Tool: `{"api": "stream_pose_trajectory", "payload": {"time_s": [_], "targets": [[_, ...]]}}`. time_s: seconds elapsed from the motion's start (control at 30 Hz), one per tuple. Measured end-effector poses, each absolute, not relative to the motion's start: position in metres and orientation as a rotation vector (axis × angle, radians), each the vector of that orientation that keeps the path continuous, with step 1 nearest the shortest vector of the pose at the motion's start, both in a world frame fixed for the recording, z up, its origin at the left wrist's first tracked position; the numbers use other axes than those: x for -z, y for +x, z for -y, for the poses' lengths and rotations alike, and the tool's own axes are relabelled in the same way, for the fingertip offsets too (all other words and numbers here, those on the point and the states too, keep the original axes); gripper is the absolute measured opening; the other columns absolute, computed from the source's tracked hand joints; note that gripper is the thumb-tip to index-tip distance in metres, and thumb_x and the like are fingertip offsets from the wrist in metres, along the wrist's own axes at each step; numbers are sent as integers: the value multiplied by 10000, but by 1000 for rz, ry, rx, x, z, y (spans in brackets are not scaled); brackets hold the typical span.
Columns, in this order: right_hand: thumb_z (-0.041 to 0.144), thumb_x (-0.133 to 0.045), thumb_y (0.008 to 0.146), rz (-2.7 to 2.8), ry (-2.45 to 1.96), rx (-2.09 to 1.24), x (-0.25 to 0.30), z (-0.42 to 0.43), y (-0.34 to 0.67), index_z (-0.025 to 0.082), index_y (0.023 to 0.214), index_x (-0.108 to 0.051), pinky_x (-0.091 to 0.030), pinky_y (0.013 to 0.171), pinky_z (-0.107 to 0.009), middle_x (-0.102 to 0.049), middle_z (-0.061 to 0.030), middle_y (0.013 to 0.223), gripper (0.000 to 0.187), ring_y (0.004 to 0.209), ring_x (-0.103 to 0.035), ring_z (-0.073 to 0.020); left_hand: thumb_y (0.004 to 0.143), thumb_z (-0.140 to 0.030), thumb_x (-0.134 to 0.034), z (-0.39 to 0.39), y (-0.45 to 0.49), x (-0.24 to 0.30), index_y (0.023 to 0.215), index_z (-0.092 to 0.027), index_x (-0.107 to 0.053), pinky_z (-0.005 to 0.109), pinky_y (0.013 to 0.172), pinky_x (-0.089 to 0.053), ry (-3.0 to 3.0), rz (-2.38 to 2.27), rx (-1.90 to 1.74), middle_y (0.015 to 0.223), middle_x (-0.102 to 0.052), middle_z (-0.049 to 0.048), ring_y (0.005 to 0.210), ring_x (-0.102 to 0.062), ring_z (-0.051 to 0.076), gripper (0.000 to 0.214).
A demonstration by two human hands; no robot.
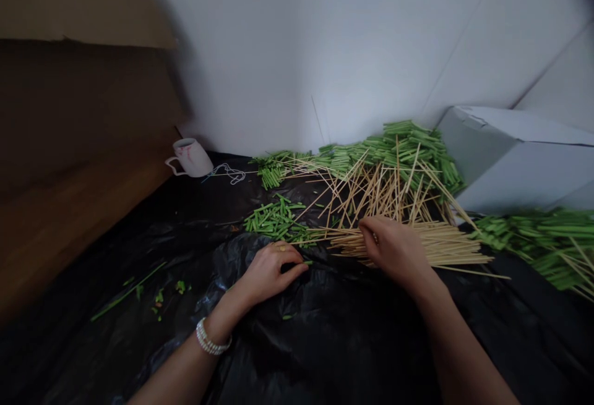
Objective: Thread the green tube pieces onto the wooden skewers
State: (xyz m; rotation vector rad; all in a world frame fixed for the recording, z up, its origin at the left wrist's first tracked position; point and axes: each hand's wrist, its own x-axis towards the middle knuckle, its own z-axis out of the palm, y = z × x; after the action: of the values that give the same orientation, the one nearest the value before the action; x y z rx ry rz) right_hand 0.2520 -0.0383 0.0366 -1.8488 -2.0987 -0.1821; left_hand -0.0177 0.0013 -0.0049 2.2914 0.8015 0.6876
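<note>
My left hand [273,269] is low over the black plastic sheet [325,337], thumb and fingers pinched on a short green stem piece [308,263]. A small pile of cut green stem pieces [273,219] lies just beyond it. My right hand [394,250] is closed above the near side of a heap of thin wooden sticks [455,244]. Its curled fingers hide whatever may be between them. Thin sticks stretch leftward from near that hand, but I cannot tell whether one is in its grip.
Threaded-looking rows of green stems [408,145] lie along the white wall [301,52], with more green stems [547,244] at right. A white box [520,157] stands behind them. Far left are a mug [192,157], white string [232,174] and a brown cardboard box [83,114].
</note>
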Motion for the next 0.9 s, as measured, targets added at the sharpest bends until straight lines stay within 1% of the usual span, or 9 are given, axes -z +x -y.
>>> {"api": "stream_pose_trajectory", "payload": {"time_s": [0.07, 0.17, 0.23, 0.3, 0.43, 0.57, 0.7, 0.9], "targets": [[202, -438, 871, 2130, -1886, 186, -37, 38, 250, 204, 865, -640, -305, 610, -262, -668, -37, 832, 202, 760, -587, -152, 872, -328, -586, -1, -18, 6, 877, -253, -750, 309, 810, -449, 2319, -809, -681, 863, -719, 60, 863, -629, 211, 180], [146, -444, 813, 2207, -2005, 187, -37, 39, 250, 199, 749, -622, -269, 586, -278, -658, -43, 768, 197, 705, -572, -159, 879, -339, -576, -1, -18, 6, 880, -248, -743, 303, 809, -447, 2356, -834, -653, 866, -718, 60, 869, -630, 209, 190], [134, -440, 793, 2229, -2087, 151, -39, 40, 254, 201, 680, -612, -244, 573, -288, -657, -49, 728, 217, 663, -560, -162, 883, -341, -571, -1, -18, 6, 888, -244, -739, 307, 817, -443, 2369, -843, -632, 873, -717, 62, 882, -627, 212, 195], [142, -441, 783, 2209, -2136, 93, -44, 40, 260, 208, 654, -612, -234, 569, -290, -651, -44, 692, 224, 635, -548, -160, 882, -337, -571, -1, -18, 6, 895, -245, -739, 312, 821, -441, 2363, -839, -637, 876, -717, 63, 884, -624, 213, 192], [161, -441, 773, 2136, -2179, 3, -52, 41, 273, 218, 656, -618, -234, 561, -281, -631, -16, 637, 220, 588, -520, -144, 872, -334, -584, -1, -18, 6, 895, -254, -744, 308, 814, -444, 2349, -845, -647, 874, -722, 57, 878, -626, 211, 181], [189, -466, 784, 2179, -2096, -120, -52, 44, 276, 223, 723, -638, -244, 559, -266, -648, -12, 686, 186, 618, -534, -137, 870, -326, -590, -2, -18, 7, 891, -255, -742, 295, 793, -448, 2373, -841, -666, 864, -724, 52, 864, -632, 207, 169], [154, -490, 765, 2290, -2025, -242, -48, 47, 273, 208, 659, -609, -241, 558, -264, -621, -10, 649, 167, 584, -502, -120, 880, -329, -578, -2, -19, 8, 896, -250, -733, 295, 799, -443, 2407, -842, -655, 876, -722, 54, 875, -633, 209, 175], [110, -483, 780, 2276, -2049, -186, -41, 44, 273, 196, 679, -640, -255, 574, -269, -634, -27, 698, 206, 635, -530, -127, 889, -330, -566, -2, -19, 9, 898, -246, -729, 297, 801, -442, 2430, -844, -644, 873, -720, 54, 876, -632, 207, 183]]}}
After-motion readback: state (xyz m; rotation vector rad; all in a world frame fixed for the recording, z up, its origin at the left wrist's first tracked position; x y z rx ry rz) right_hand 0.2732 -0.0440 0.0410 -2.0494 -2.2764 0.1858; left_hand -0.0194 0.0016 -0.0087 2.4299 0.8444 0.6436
